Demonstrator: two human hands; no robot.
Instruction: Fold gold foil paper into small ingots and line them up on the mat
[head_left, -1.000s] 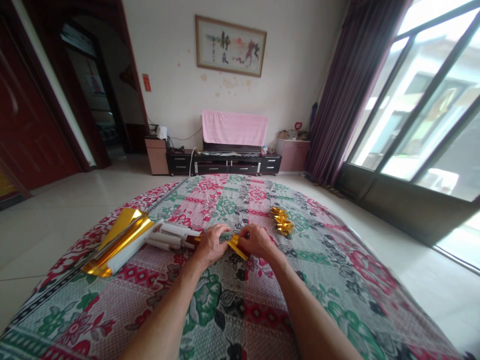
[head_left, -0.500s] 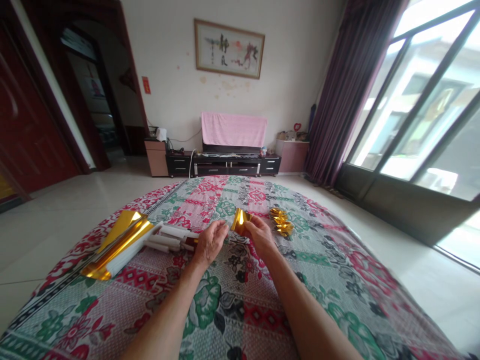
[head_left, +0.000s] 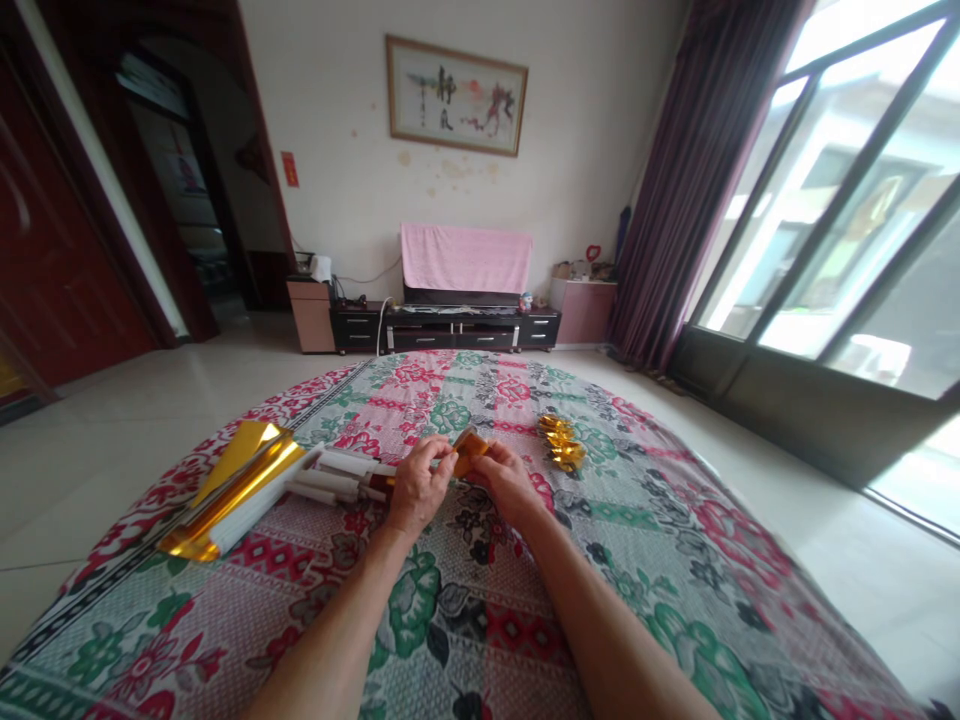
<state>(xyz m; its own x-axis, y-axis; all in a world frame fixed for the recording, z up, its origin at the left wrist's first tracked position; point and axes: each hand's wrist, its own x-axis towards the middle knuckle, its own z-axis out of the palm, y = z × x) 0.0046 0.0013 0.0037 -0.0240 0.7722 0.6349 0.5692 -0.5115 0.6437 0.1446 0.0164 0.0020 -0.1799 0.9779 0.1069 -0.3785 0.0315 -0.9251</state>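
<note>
A small sheet of gold foil paper (head_left: 469, 453) is held above the table between both hands. My left hand (head_left: 420, 483) pinches its left edge, with the fingers curled. My right hand (head_left: 510, 480) grips the sheet's right side between thumb and fingers. To the right lie several folded gold foil pieces (head_left: 561, 442) in a short row. Left of my hands, a loosely rolled stack of gold foil sheets (head_left: 244, 490) rests beside some white rolled pieces (head_left: 334, 474).
A floral cloth (head_left: 300, 610) covers the round table. Beyond it stand a low black TV cabinet (head_left: 465, 330) and a pink cloth (head_left: 466, 256) draped over a screen. A purple curtain (head_left: 675, 200) and glass doors are on the right.
My left hand has come to the sheet and now pinches it. The gold sheet has turned and tilted, its face looking darker, and my right hand has shifted slightly left.
</note>
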